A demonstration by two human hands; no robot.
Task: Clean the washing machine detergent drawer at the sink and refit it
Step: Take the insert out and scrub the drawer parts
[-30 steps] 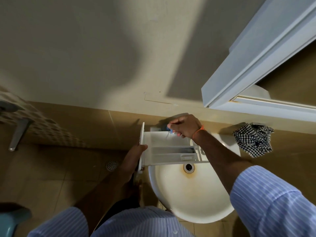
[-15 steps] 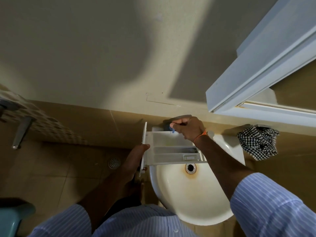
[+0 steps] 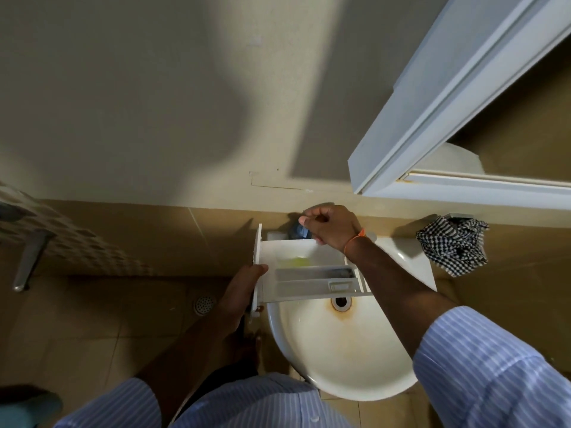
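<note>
The white detergent drawer (image 3: 296, 285) is held level over the back of the white sink (image 3: 340, 356). My left hand (image 3: 244, 288) grips its front panel at the left end. A yellow-green puddle (image 3: 296, 262) lies in the drawer's large compartment. My right hand (image 3: 332, 228) reaches over the drawer's far side, its fingers curled round a dark blue object (image 3: 297, 231) at the sink's back edge. Whether that object is a tap knob or a bottle top I cannot tell.
The sink's drain (image 3: 340, 302) has a rust stain round it. A black-and-white checked cloth (image 3: 452, 245) hangs at the right. A pale door frame (image 3: 432, 125) juts in above it. A floor drain (image 3: 204, 305) and a metal handle (image 3: 27, 261) are at the left.
A yellow-green puddle has appeared in the drawer's large compartment. My right hand has lifted slightly at the blue object. My left hand keeps its hold.
</note>
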